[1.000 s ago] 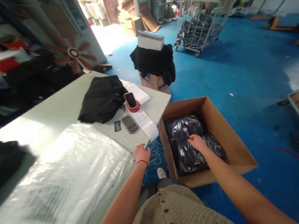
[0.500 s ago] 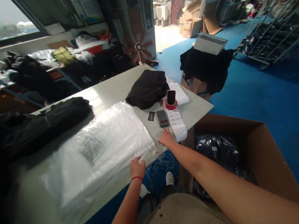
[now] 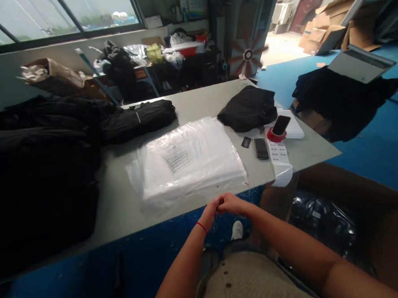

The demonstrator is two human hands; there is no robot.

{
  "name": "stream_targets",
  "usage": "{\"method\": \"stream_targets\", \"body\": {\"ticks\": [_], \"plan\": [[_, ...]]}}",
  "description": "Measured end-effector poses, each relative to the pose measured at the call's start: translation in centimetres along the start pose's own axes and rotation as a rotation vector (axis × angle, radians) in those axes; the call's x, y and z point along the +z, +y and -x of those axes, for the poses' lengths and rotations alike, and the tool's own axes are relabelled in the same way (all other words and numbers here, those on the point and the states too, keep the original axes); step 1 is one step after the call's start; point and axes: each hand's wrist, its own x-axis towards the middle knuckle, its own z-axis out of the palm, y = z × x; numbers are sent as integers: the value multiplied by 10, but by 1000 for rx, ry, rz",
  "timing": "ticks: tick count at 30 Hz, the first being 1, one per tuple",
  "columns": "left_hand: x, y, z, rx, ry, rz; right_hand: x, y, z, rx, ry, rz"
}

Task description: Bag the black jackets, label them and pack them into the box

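Note:
My left hand (image 3: pixel 209 213), with a red string on its wrist, meets my right hand (image 3: pixel 231 203) just off the table's front edge. Both have their fingers closed and pressed together; whatever may be between them is hidden. Beyond them lies a stack of clear plastic bags (image 3: pixel 209 153) with a printed block of text. To its right are a small black tag (image 3: pixel 246 142), a dark device (image 3: pixel 261 150) partly blurred out, and a strip of white labels (image 3: pixel 279 155) hanging over the edge. A phone (image 3: pixel 281 124) leans on a red tape roll (image 3: pixel 276 135).
A folded black garment (image 3: pixel 248 107) lies at the back of the table (image 3: pixel 121 207). Black clothes (image 3: pixel 35 177) are heaped at the left. On the right, a large cardboard box (image 3: pixel 389 231) holds black plastic-wrapped packages (image 3: pixel 324 217). A small fan (image 3: pixel 247 56) stands at the far corner.
My right hand has left the clear plastic by the labels and come in to my left hand. Both are now together off the edge. The view has turned left.

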Motion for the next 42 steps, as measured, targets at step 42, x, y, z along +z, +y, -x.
{"method": "stream_targets", "body": {"ticks": [42], "plan": [[-351,-35,101,-90,585,666,176,-77,-206,20,19,379]]}}
